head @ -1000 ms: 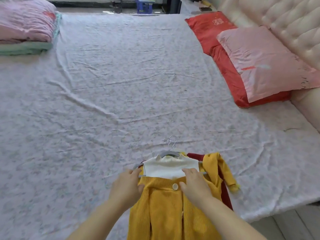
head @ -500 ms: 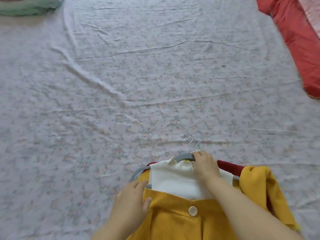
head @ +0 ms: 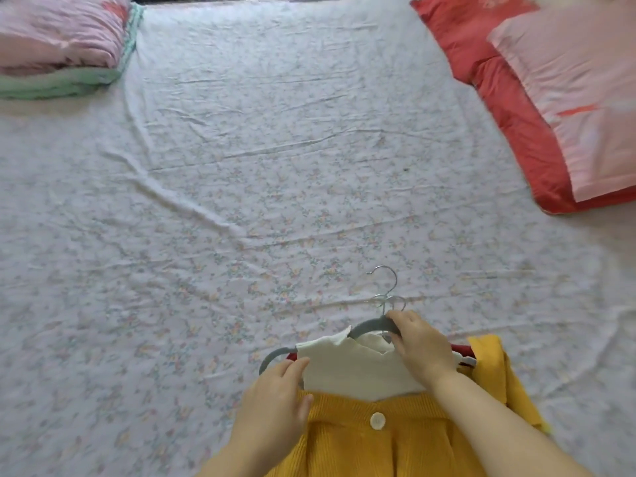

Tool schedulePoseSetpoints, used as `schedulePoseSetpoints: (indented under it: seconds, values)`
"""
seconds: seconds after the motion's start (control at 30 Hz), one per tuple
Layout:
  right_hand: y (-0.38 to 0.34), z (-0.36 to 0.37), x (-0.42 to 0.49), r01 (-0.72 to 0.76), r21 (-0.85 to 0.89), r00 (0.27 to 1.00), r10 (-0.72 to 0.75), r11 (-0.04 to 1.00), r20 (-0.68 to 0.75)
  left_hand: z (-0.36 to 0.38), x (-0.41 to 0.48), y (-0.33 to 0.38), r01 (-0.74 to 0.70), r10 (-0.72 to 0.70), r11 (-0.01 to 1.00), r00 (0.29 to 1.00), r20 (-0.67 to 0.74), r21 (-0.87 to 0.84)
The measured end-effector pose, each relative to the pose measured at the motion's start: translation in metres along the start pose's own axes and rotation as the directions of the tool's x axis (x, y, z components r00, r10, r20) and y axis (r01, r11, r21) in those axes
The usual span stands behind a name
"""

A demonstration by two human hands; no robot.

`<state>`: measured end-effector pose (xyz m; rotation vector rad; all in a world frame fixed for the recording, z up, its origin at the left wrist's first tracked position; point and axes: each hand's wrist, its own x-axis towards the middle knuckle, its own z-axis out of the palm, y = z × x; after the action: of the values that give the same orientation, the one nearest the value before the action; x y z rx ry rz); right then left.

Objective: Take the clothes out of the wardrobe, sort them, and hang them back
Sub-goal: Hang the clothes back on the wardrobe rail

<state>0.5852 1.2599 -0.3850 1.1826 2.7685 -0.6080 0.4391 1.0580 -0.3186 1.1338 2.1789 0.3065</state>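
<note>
A mustard-yellow ribbed cardigan [head: 371,442] with a white button lies at the near edge of the bed, over a white top [head: 347,366]. Both hang on grey hangers [head: 370,326] with silver hooks [head: 387,290]. A dark red garment [head: 461,348] peeks out beneath. My right hand [head: 418,342] grips the top hanger just below its hook, lifting it off the white collar. My left hand [head: 278,394] pinches the cardigan's left shoulder next to the hanger's grey end.
The floral bed sheet [head: 258,184] stretches wide and wrinkled ahead. Folded pink and green quilts [head: 58,49] sit at the far left corner. A red pillow [head: 499,98] with a pink pillow [head: 578,91] on it lies at the far right.
My right hand moved from the cardigan's front up to the hanger neck and raised it, so one hook now stands higher than the others. My left hand kept hold of the left shoulder.
</note>
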Motion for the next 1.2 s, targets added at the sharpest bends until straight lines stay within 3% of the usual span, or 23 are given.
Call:
schedulePoseSetpoints:
  seconds: [0.37, 0.53, 0.8, 0.87, 1.0, 1.1, 1.2]
  values:
    - [-0.026, -0.009, -0.047, 0.057, -0.003, 0.976, -0.056, 0.998, -0.211, -0.014, -0.014, 0.006, -0.143, 0.144, 0.989, 0.989, -0.035, 0.033]
    - [-0.024, 0.002, -0.044, 0.001, 0.053, 0.966, 0.013, 0.999, -0.257, 0.004, 0.028, 0.03, -0.178, 0.175, 0.984, 0.982, -0.072, -0.027]
    - [-0.007, 0.014, -0.042, 0.107, 0.071, 0.95, -0.081, 0.992, -0.3, 0.044, 0.08, 0.052, -0.11, 0.112, 0.991, 0.993, -0.024, 0.082]
    - [-0.002, 0.015, -0.041, 0.13, 0.138, 0.946, -0.081, 0.982, -0.315, 0.051, 0.083, 0.048, -0.093, 0.094, 0.995, 0.995, -0.038, 0.033]
    - [0.0, 0.01, -0.035, 0.088, 0.329, 0.912, 0.057, 0.94, -0.407, 0.058, 0.086, 0.046, -0.103, 0.093, 0.991, 0.99, -0.101, -0.09]
    - [0.0, 0.004, -0.023, 0.039, 0.336, 0.897, 0.115, 0.941, -0.426, 0.062, 0.088, 0.045, -0.097, 0.079, 0.985, 0.989, -0.125, -0.146]
    - [0.003, -0.002, -0.01, 0.071, 0.28, 0.88, 0.072, 0.957, -0.469, 0.064, 0.09, 0.042, -0.085, 0.062, 0.981, 0.989, -0.133, -0.177]
